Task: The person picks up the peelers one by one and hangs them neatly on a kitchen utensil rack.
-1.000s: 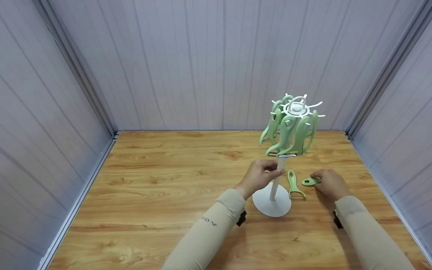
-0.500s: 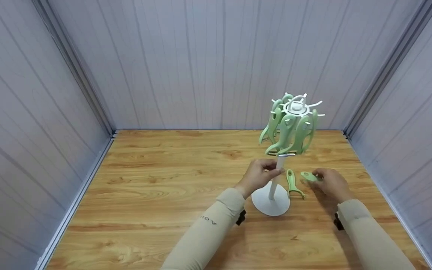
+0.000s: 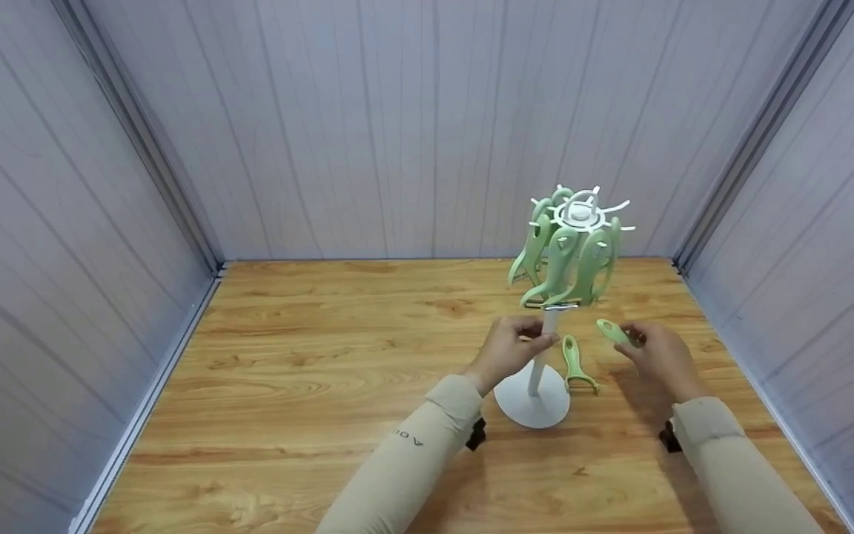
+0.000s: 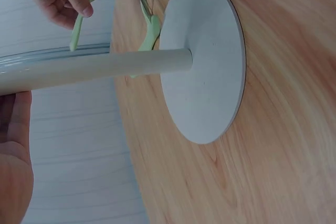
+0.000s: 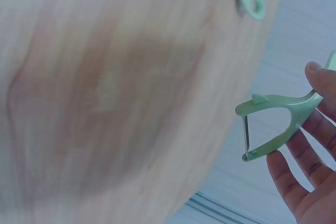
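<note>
My left hand [image 3: 508, 348] grips the white post [image 3: 537, 377] of an upright stand, just under the green peelers [image 3: 562, 267] hanging from its hooks. Its round white base [image 4: 215, 87] rests on the table. In my right hand [image 3: 660, 356] a green Y-shaped peeler [image 5: 294, 106] is pinched between thumb and fingers. The peeler is raised off the table, handle loop pointing toward the stand in the head view, blade end out past my fingers in the right wrist view. Another green peeler [image 3: 574, 363] lies on the table between the base and my right hand.
At the top of the stand, a white ring of hooks [image 3: 583, 215] spreads outward; a few hooks on its right side bear nothing. Wood-grain tabletop [image 3: 308, 356] surrounds the stand. Pale panel walls [image 3: 397, 133] rise at the back and both sides.
My right hand has lifted its peeler from the table and tilted the handle loop upward. The left hand keeps its grip on the post. The head view has shifted slightly.
</note>
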### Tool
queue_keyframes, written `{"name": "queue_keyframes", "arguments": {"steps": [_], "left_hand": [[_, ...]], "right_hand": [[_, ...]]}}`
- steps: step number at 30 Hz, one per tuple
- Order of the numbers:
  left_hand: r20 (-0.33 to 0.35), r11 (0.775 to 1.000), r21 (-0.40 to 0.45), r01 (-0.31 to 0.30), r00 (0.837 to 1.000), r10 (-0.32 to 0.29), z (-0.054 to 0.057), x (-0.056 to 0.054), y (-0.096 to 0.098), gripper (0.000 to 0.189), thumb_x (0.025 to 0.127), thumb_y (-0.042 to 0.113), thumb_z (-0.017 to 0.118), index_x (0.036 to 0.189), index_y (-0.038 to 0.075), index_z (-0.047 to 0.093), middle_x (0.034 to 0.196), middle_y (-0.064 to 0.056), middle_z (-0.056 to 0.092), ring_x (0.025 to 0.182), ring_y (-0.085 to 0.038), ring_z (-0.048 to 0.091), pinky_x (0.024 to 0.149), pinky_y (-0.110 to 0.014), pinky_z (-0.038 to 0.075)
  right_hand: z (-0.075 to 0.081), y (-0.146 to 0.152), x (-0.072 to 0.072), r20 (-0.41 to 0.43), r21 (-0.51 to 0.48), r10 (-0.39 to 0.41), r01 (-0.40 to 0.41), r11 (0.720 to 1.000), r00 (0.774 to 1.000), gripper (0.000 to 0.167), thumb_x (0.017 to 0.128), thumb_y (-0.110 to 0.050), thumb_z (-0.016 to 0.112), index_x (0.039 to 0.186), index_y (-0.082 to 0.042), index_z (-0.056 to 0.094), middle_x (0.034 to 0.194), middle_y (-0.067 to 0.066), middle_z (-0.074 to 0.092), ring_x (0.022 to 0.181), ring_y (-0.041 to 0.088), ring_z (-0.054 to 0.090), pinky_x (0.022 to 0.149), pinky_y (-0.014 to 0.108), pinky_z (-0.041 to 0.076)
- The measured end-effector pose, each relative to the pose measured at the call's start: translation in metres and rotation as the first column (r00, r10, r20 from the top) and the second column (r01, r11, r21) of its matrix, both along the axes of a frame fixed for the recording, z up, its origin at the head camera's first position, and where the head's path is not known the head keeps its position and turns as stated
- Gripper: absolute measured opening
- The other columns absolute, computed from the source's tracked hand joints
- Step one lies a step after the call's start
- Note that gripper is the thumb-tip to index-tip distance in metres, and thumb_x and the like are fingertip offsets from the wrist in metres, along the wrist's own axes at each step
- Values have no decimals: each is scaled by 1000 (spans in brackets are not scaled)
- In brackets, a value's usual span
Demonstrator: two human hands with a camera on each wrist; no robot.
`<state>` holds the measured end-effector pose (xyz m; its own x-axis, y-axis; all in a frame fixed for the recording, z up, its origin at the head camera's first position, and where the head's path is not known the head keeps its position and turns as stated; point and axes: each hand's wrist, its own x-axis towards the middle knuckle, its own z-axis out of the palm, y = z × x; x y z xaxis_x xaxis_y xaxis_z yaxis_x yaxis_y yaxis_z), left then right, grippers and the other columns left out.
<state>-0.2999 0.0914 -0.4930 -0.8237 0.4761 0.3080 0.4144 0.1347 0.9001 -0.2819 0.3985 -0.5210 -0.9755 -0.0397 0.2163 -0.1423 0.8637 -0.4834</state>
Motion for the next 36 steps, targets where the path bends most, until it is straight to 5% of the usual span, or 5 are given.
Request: {"name": "queue_keyframes", "arguments": {"steps": [12, 22, 25, 29, 36], "left_hand": [[60, 999, 31, 43, 997, -45, -5, 7, -3, 36, 104, 2, 69, 140, 0, 69, 127, -14, 76, 117, -19, 73, 99, -28, 62], [50, 998, -29, 48, 998, -46, -11, 4, -5, 32, 102, -2, 69, 134, 2, 70, 128, -16, 74, 114, -20, 73, 99, -30, 62], [57, 997, -41, 65, 996, -63, -12, 4, -5, 31, 104, -2, 67, 135, 1, 68, 130, -19, 72, 116, -21, 73, 100, -30, 61], [53, 995, -66, 80, 996, -77, -13, 5, -5, 29, 107, 0, 64, 136, 1, 65, 132, -21, 71, 119, -22, 72, 102, -29, 60], [23, 992, -108, 72, 997, -70, -12, 5, -5, 31, 106, 0, 66, 137, 3, 65, 129, -16, 73, 120, -24, 73, 102, -28, 60]], "right_hand": [[38, -19, 6, -188, -69, -25, 12, 998, 982, 33, 98, -10, 82, 126, 5, 75, 107, 26, 77, 97, 42, 72, 85, 62, 59], [72, -36, 9, -337, -86, -1, -29, 996, 941, 31, 96, -8, 84, 122, 7, 76, 103, 28, 77, 92, 44, 74, 83, 61, 61], [81, -39, 9, -389, -101, -17, -25, 995, 921, 31, 95, -6, 85, 122, 6, 77, 101, 26, 77, 91, 41, 74, 82, 40, 62], [93, -42, 10, -443, -134, -43, -19, 991, 896, 31, 94, -6, 85, 123, 1, 77, 100, 20, 78, 90, 31, 72, 80, 9, 45], [111, -47, 15, -505, -198, -53, -55, 979, 862, 31, 94, -6, 86, 123, 2, 77, 100, 19, 78, 91, -5, 60, 83, 7, 45]]}}
